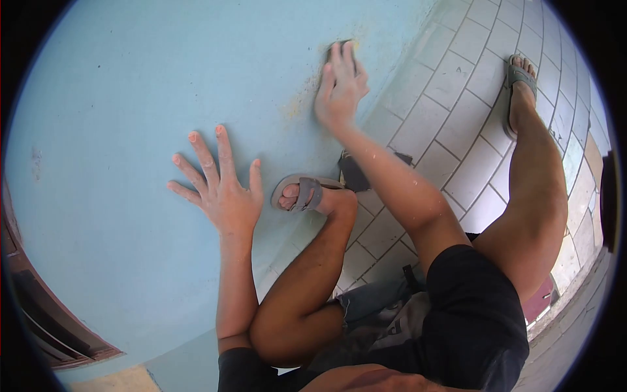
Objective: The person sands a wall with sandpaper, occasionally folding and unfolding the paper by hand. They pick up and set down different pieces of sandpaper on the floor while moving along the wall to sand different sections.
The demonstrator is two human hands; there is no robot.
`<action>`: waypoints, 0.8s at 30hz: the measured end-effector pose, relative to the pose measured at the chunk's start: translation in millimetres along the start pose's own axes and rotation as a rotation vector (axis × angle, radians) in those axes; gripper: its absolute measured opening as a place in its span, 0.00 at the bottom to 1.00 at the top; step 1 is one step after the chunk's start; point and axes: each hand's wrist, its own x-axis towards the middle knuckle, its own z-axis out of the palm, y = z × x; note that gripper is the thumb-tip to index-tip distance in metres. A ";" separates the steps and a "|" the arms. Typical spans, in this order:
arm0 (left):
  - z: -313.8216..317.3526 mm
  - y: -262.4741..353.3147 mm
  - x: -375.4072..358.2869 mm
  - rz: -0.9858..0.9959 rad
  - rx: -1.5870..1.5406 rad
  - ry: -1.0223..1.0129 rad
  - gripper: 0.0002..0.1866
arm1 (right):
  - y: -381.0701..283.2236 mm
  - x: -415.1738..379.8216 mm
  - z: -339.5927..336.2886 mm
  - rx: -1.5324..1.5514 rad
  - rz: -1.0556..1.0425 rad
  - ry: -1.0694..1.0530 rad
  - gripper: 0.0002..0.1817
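My left hand (226,189) lies flat on the light blue wall (130,130) with its fingers spread, holding nothing. Farther up and to the right, my right hand (341,91) presses a small dark piece (350,47) against the wall, its fingers laid over it. Most of that piece is hidden under the fingers, and I cannot make out what it is. Brownish, yellowish worn patches (295,103) mark the wall beside and below my right hand. Pale dust coats the fingers of both hands.
A dark block-like object (356,175) rests on the tiled floor (450,137) by my sandaled foot (300,195). My other sandaled foot (521,81) stands at the right. A framed opening with dark bars (49,320) is at lower left.
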 end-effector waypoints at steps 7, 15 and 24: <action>4.2 24.9 18.2 -0.066 0.037 0.075 0.45 | -26.5 -55.3 -3.0 0.040 0.050 -0.014 0.24; 12.0 12.2 5.8 -0.043 0.019 0.073 0.44 | -8.9 37.7 6.9 0.107 0.277 0.120 0.27; 15.0 -1.6 -3.9 -0.005 -0.009 0.005 0.45 | 8.3 21.9 7.5 0.113 0.187 0.086 0.28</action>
